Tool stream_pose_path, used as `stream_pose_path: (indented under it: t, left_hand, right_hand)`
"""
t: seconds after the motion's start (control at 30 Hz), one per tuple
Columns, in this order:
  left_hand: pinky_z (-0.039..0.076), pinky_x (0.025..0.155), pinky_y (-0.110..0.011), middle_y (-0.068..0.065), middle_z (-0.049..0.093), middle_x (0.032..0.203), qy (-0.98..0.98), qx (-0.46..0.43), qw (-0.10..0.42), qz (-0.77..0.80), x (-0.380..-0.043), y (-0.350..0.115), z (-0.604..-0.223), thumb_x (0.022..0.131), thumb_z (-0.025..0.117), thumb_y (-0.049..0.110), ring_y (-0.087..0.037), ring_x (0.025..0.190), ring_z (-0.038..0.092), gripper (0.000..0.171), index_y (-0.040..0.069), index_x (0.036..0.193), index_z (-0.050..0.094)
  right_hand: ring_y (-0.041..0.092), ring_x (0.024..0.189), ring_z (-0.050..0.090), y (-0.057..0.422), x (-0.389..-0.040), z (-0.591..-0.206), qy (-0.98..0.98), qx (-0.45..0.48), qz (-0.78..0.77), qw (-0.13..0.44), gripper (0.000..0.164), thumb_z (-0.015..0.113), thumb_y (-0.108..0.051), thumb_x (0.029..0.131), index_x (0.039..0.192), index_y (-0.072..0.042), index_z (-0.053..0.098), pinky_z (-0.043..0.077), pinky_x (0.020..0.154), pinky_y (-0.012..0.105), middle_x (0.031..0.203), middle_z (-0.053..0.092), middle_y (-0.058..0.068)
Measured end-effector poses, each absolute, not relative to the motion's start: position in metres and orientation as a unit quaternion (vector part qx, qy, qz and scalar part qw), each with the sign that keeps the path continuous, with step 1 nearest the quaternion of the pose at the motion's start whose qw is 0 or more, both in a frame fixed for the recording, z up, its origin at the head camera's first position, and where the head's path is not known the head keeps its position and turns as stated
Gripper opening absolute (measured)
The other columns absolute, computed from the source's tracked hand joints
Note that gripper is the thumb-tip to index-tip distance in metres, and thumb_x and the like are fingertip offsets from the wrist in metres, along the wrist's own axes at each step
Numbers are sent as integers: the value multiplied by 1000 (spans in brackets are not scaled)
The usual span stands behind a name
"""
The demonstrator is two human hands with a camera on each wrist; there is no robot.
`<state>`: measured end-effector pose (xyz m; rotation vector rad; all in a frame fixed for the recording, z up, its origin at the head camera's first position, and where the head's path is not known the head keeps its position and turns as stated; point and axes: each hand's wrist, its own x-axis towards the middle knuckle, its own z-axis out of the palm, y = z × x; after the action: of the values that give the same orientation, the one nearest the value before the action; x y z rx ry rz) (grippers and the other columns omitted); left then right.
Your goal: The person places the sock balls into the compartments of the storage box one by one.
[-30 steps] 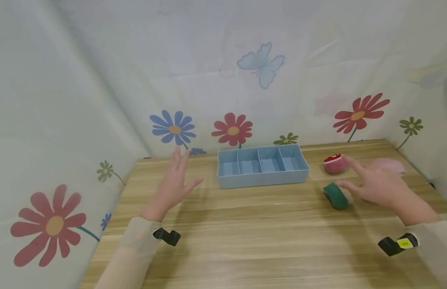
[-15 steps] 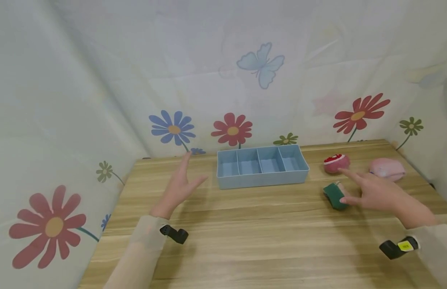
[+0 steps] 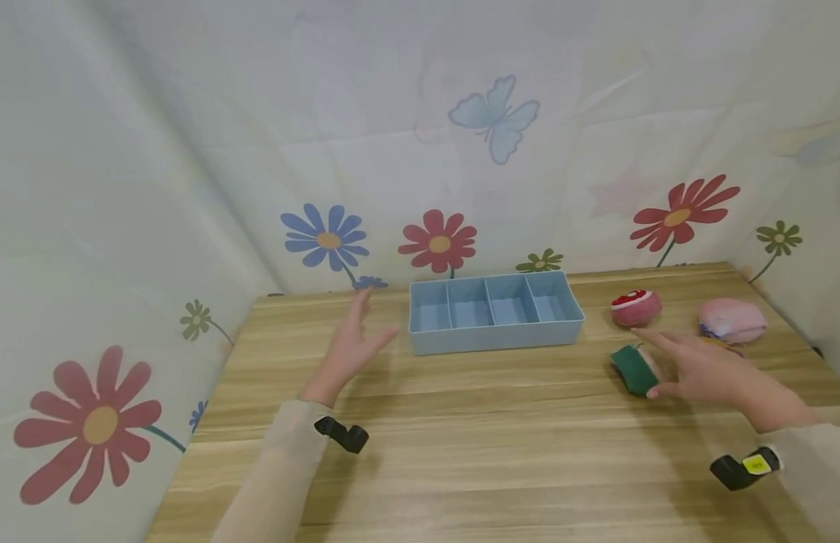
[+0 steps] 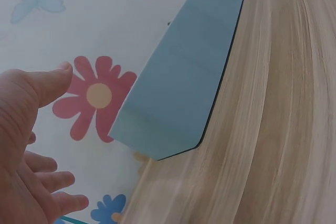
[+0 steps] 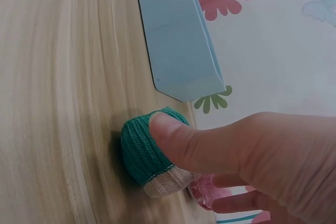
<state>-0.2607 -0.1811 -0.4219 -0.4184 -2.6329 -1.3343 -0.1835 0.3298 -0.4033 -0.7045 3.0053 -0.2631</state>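
Note:
A green and beige ribbed knit bundle (image 5: 144, 148), like a rolled-up sock, lies on the wooden table at the right in the head view. My right hand (image 3: 708, 373) is over its right side, fingers extended; the thumb overlaps the green knit in the right wrist view. Just beyond the fingertips sits a pink rolled bundle (image 3: 636, 309) with a red and white patch. Left of the box, my left hand (image 3: 348, 347) hovers with fingers and thumb spread, holding nothing. The light blue box (image 3: 495, 337) has several compartments, with nothing seen in them.
A pale pink bundle (image 3: 732, 320) with a multicoloured edge lies at the far right, behind the right hand. The wooden table (image 3: 501, 452) ends at a white curtain (image 3: 366, 173) printed with flowers, which also closes the left side.
My left hand has moved right, closer to the box. My right hand has drawn back from the red-patched bundle towards the green one, uncovering the pale pink bundle.

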Motion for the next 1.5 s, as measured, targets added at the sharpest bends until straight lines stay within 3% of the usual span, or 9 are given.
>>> stream_pose_path:
  t: [0.3,0.53,0.9,1.17,1.5]
  left_hand:
    - [32,99,-55,-11,23,151,-860,-120,68,-491,-264,-172,-431,83,71,29,-37,131,31,84,18,148,19]
    - [32,98,-56,-12,25,150,-851,-125,46,-508,-268,-165,-437,83,70,37,-39,130,31,83,18,147,22]
    - [35,99,-49,-12,31,147,-834,-104,21,-541,-270,-150,-443,82,70,36,-36,130,34,79,12,145,28]
    - [37,97,-50,-5,34,146,-830,-96,18,-549,-273,-146,-448,83,70,37,-36,127,38,73,17,143,33]
    - [42,92,-49,-15,39,141,-811,-104,25,-575,-277,-144,-457,83,72,27,-40,119,46,71,6,141,37]
  right_hand:
    - [50,106,48,330,-185,-413,968,-230,-98,35,89,82,-39,66,133,1,40,46,76,56,122,47,34]
    - [47,104,50,331,-188,-419,970,-219,-94,48,90,81,-42,66,134,-1,39,46,76,56,123,46,33]
    - [44,100,53,330,-188,-426,969,-212,-107,62,87,83,-29,66,134,0,37,46,77,56,118,50,33]
    - [45,100,54,330,-191,-430,968,-204,-120,86,89,82,-22,69,137,-1,29,45,80,56,113,54,31]
    - [44,99,54,328,-193,-432,966,-211,-124,86,84,82,-16,69,135,0,32,45,81,57,113,55,30]
